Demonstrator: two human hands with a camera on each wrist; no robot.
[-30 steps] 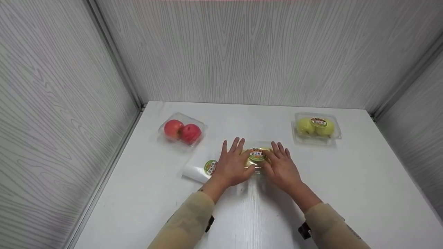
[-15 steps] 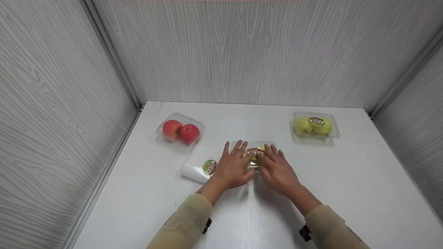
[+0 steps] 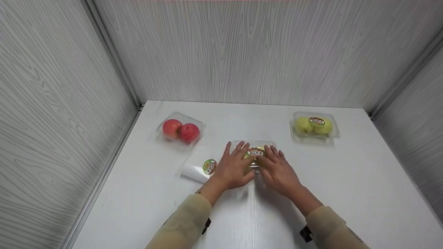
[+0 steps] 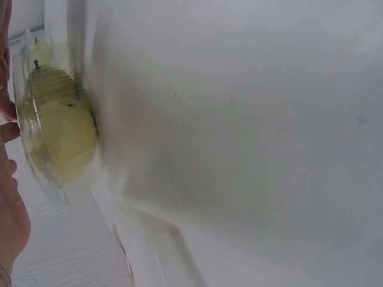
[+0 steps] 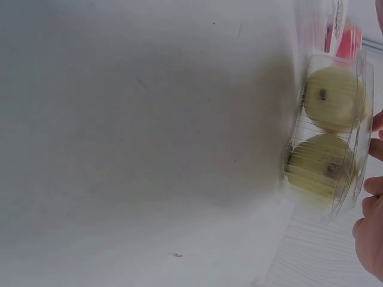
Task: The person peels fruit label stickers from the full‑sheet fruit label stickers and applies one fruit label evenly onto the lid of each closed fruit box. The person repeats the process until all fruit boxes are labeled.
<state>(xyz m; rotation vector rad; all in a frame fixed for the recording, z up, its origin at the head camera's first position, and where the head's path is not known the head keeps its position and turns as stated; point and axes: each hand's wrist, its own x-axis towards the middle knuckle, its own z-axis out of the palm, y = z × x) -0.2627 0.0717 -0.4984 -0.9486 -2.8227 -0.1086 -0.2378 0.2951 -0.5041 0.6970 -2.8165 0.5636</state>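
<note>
A clear plastic clamshell box (image 3: 255, 142) with two yellow-green pears lies mid-table, a round label (image 3: 255, 151) on its lid. My left hand (image 3: 233, 169) rests on the left part of the lid, fingers spread. On the right part, my right hand (image 3: 279, 170) lies with fingers straight, and both hands' fingertips touch the label area. In the left wrist view a pear (image 4: 67, 140) shows through the box wall. The right wrist view shows the pears (image 5: 320, 170) side by side under the lid, with fingers (image 5: 374, 186) along the lid's top.
A white sheet of round stickers (image 3: 195, 167) lies left of the box, partly under the left forearm. At the back left stands a clear box of red apples (image 3: 181, 131). Another labelled box of pears (image 3: 315, 126) stands at the back right. Wood-grain panels (image 3: 228, 52) enclose the table.
The right hand's fingers have drawn slightly inward and closer together on the lid. Otherwise the hands stay on the box; the whole view has shifted a little.
</note>
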